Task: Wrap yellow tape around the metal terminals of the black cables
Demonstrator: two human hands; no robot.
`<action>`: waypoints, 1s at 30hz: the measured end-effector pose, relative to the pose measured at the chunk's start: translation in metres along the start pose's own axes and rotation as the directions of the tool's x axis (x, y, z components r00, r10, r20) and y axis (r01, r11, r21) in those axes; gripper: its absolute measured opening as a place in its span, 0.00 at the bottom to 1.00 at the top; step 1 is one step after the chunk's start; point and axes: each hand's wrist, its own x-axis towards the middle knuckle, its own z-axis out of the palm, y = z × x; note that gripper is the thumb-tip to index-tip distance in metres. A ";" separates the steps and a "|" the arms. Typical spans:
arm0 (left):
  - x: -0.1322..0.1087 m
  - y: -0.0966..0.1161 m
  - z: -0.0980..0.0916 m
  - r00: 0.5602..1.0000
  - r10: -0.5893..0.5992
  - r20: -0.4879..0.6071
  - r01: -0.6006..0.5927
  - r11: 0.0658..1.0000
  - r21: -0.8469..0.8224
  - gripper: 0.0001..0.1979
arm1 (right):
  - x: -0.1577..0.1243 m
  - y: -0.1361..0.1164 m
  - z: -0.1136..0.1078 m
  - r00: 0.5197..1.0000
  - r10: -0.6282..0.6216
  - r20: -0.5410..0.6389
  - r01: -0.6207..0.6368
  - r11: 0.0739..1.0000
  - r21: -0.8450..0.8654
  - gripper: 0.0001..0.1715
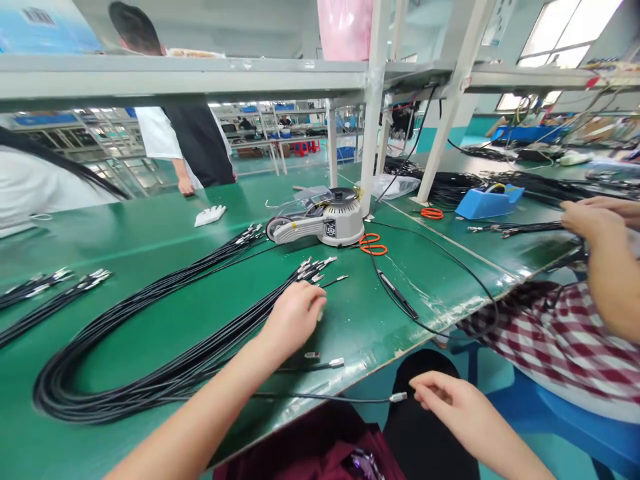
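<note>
A large bundle of black cables [145, 390] with silver metal connectors lies in a U-shape on the green table. My left hand [296, 308] is over the bundle's near connector ends, its fingers curled closed; their grip is hidden. One cable end [341, 278] pokes out just beyond it. My right hand [453, 400] is past the table's front edge, thumb and fingers pinched together; anything between them is too small to make out. Just left of its fingertips, apart from them, hangs a cable's silver connector [399, 397]. Another connector [337, 363] and a small loose metal piece [312, 355] lie between my hands.
A grey tape dispenser machine [343, 223] stands at the back, beside orange-handled scissors [373, 245] and a black cutter [397, 293]. More cables [50, 310] lie left. A co-worker's hands [595, 220] hold cables at right, near a blue tape holder [487, 202]. Shelf posts [373, 127] rise behind.
</note>
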 end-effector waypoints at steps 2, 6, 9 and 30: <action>0.017 -0.020 0.005 0.997 -0.054 -0.062 0.056 0.998 0.018 0.14 | 0.005 0.002 -0.008 0.999 -0.012 -0.043 0.013 1.000 0.006 0.18; 0.033 -0.037 0.018 0.988 -0.122 -0.095 0.119 0.992 -0.037 0.11 | 0.018 -0.015 -0.018 0.996 -0.065 -0.062 0.069 0.995 0.073 0.20; 0.031 -0.036 0.019 0.983 -0.151 -0.104 0.135 0.980 -0.143 0.08 | 0.027 -0.041 -0.011 0.987 -0.145 -0.072 0.151 0.985 0.086 0.19; -0.002 -0.011 -0.016 0.914 -0.395 0.092 0.257 0.391 -0.884 0.18 | 0.065 -0.114 0.043 0.750 -0.506 0.427 0.661 0.613 -0.433 0.24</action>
